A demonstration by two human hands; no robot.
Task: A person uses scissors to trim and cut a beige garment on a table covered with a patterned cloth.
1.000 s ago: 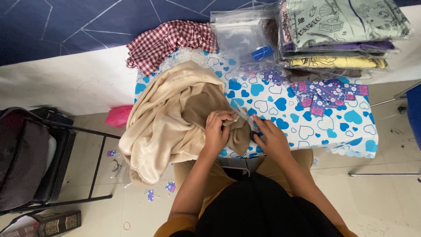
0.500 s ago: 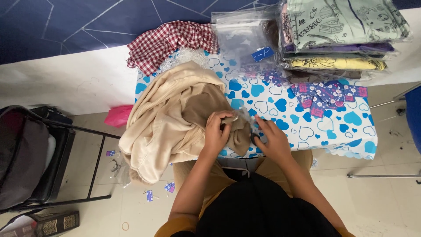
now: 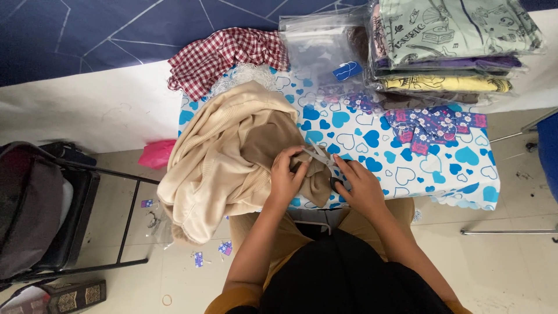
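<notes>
Beige garment (image 3: 232, 157) lies bunched on the left part of the surface (image 3: 407, 168), with one side hanging over the near-left edge toward the floor. Your left hand (image 3: 286, 177) has its grip clamped on a darker tan fold of this garment near the front edge of the surface. Your right hand (image 3: 361, 189) has its grip closed around the handles of a pair of scissors (image 3: 319, 156), whose metal blades point up and left toward the pinched fold, just beside your left fingertips; whether the blades touch the cloth cannot be told. The surface is covered by a white cloth printed with blue hearts. A small purple floral garment (image 3: 433, 123) lies to the right of your hands, well apart from them. At the far right stands a stack of bagged folded garments (image 3: 453, 49), with clear plastic bags (image 3: 322, 43) beside it. A red checked cloth (image 3: 224, 58) lies at the far-left corner. A black folding chair (image 3: 64, 215) stands on the floor to the left.
</notes>
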